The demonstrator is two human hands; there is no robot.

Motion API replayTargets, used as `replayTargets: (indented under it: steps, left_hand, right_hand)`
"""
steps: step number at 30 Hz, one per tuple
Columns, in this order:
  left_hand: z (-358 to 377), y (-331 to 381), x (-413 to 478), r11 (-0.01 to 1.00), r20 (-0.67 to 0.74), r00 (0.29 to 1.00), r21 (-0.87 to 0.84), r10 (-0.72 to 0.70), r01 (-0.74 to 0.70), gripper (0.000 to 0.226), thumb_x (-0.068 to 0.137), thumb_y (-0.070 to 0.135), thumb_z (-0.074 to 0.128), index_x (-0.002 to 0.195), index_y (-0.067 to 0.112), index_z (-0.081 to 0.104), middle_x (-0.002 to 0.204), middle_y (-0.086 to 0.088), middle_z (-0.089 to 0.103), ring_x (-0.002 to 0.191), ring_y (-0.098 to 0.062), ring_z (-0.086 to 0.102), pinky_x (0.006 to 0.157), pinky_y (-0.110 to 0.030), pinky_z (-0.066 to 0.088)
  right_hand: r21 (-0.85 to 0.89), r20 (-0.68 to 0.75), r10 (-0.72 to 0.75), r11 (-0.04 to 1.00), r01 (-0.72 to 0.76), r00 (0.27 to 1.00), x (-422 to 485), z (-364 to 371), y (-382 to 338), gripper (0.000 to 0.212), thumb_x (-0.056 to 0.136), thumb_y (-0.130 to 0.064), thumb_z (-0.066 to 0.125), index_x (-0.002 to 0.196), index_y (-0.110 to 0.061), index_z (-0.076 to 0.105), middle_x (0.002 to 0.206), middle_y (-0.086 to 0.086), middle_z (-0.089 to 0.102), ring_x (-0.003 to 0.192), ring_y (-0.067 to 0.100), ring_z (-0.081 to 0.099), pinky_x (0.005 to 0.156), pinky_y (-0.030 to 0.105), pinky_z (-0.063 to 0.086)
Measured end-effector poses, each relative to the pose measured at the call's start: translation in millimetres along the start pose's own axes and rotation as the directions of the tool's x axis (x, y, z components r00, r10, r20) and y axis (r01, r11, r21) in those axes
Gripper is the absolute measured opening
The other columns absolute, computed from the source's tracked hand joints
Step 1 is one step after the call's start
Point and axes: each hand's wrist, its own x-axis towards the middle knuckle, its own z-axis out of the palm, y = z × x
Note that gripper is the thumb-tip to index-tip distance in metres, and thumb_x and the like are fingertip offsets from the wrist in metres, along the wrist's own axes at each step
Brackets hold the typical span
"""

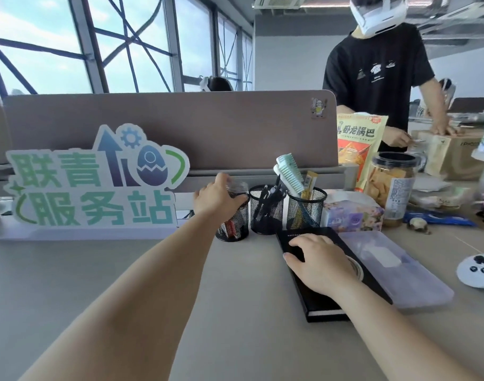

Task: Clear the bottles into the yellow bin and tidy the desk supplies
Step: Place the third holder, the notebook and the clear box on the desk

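Note:
Three black mesh pen cups stand in a row at the back of the desk. My left hand (pixel 217 198) grips the rim of the left cup (pixel 234 221), which holds a small clear jar and red items. The middle cup (pixel 267 213) holds black pens. The right cup (pixel 305 210) holds green combs and a yellow sachet. My right hand (pixel 318 261) rests flat on a black notebook (pixel 326 301) lying in front of the cups. A clear plastic pencil case (pixel 400 273) lies beside the notebook on its right. No yellow bin is in view.
A large green and blue sign (pixel 95 182) stands at the left against the divider (pixel 208 127). A tissue pack (pixel 353 215), a cracker jar (pixel 395 188), a snack bag (pixel 359 144) and a white controller (pixel 480 270) sit at the right. Another person (pixel 378 78) stands behind the desk.

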Motion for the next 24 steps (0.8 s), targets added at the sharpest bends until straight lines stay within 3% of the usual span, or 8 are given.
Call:
replayTargets:
  steps: [2, 5, 7, 10, 13, 15, 19, 24]
  left_hand:
    - [-1.2, 2.7, -8.0, 0.995, -0.143, 0.988, -0.065, 0.060, -0.070, 0.047, 0.079, 0.050, 0.066, 0.115, 0.028, 0.045, 0.115, 0.001, 0.060, 0.109, -0.026, 0.053, 0.094, -0.037, 0.035]
    - [-9.4, 3.8, -38.3, 0.954, -0.383, 0.909, -0.173, 0.164, -0.245, 0.049, 0.075, 0.043, 0.074, 0.114, 0.025, 0.049, 0.116, 0.006, 0.056, 0.107, -0.020, 0.049, 0.090, -0.031, 0.035]
    - [-9.5, 0.3, -67.9, 0.906, -0.449, 0.874, -0.264, 0.188, -0.330, 0.050, 0.074, 0.041, 0.075, 0.114, 0.024, 0.050, 0.112, 0.011, 0.053, 0.100, -0.013, 0.045, 0.084, -0.026, 0.034]
    - [12.9, -16.8, -109.3, 0.875, -0.302, 0.938, -0.391, 0.170, -0.285, 0.048, 0.073, 0.040, 0.076, 0.110, 0.030, 0.048, 0.109, 0.017, 0.052, 0.099, -0.009, 0.048, 0.080, -0.026, 0.038]
    - [38.5, -28.0, -116.8, 0.911, -0.032, 0.995, -0.400, 0.094, -0.099, 0.048, 0.074, 0.044, 0.073, 0.111, 0.031, 0.045, 0.114, 0.010, 0.057, 0.105, -0.016, 0.053, 0.084, -0.033, 0.043]
    - [41.5, -25.1, -101.5, 0.917, 0.065, 0.998, -0.399, 0.020, 0.008, 0.051, 0.077, 0.041, 0.071, 0.118, 0.029, 0.043, 0.124, 0.004, 0.055, 0.111, -0.019, 0.052, 0.090, -0.033, 0.043]
    - [47.0, -18.0, -86.1, 0.956, 0.067, 0.998, -0.292, -0.004, 0.024, 0.059, 0.080, 0.040, 0.068, 0.131, 0.032, 0.040, 0.134, 0.000, 0.042, 0.123, -0.024, 0.045, 0.100, -0.034, 0.039]
    - [56.3, -19.5, -87.3, 0.971, 0.053, 0.999, -0.238, 0.010, 0.003, 0.064, 0.083, 0.044, 0.062, 0.137, 0.039, 0.029, 0.136, 0.003, 0.040, 0.118, -0.021, 0.050, 0.090, -0.037, 0.044]
  right_hand:
    - [0.002, 0.001, 0.005, 1.000, -0.005, 1.000, 0.2, -0.9, 0.4, 0.043, 0.093, -0.049, 0.044, 0.129, -0.029, 0.052, 0.139, -0.010, 0.048, 0.128, 0.020, 0.039, 0.104, 0.035, 0.034]
    - [-0.007, 0.019, 0.012, 1.000, -0.012, 1.000, 0.0, -2.1, 0.2, 0.043, 0.093, -0.049, 0.044, 0.130, -0.029, 0.051, 0.140, -0.009, 0.047, 0.129, 0.020, 0.038, 0.105, 0.036, 0.034]
    - [-0.013, 0.025, 0.017, 1.000, -0.016, 1.000, -0.5, -2.3, 0.4, 0.043, 0.093, -0.049, 0.043, 0.130, -0.029, 0.051, 0.140, -0.009, 0.047, 0.129, 0.021, 0.038, 0.104, 0.036, 0.035]
    - [-0.013, 0.018, 0.014, 1.000, -0.014, 1.000, -1.8, -3.0, 0.3, 0.043, 0.093, -0.049, 0.044, 0.129, -0.028, 0.053, 0.138, -0.010, 0.049, 0.127, 0.020, 0.040, 0.103, 0.036, 0.036]
    - [-0.012, 0.010, 0.012, 1.000, -0.012, 1.000, -3.2, -3.6, -1.2, 0.042, 0.092, -0.049, 0.044, 0.128, -0.028, 0.054, 0.137, -0.010, 0.050, 0.127, 0.020, 0.041, 0.102, 0.035, 0.036]
    - [-0.014, 0.008, 0.011, 1.000, -0.011, 1.000, -2.6, -4.1, -2.4, 0.042, 0.093, -0.049, 0.044, 0.128, -0.028, 0.054, 0.138, -0.010, 0.049, 0.127, 0.020, 0.041, 0.103, 0.035, 0.036]
    - [-0.018, 0.011, 0.013, 1.000, -0.013, 1.000, -3.3, -3.0, -2.0, 0.041, 0.092, -0.049, 0.044, 0.127, -0.028, 0.054, 0.137, -0.011, 0.050, 0.126, 0.019, 0.041, 0.103, 0.035, 0.036]
    - [-0.017, -0.026, -0.001, 1.000, 0.001, 1.000, -1.6, -2.8, -2.8, 0.040, 0.091, -0.048, 0.046, 0.123, -0.027, 0.056, 0.133, -0.010, 0.052, 0.123, 0.020, 0.044, 0.101, 0.034, 0.037]
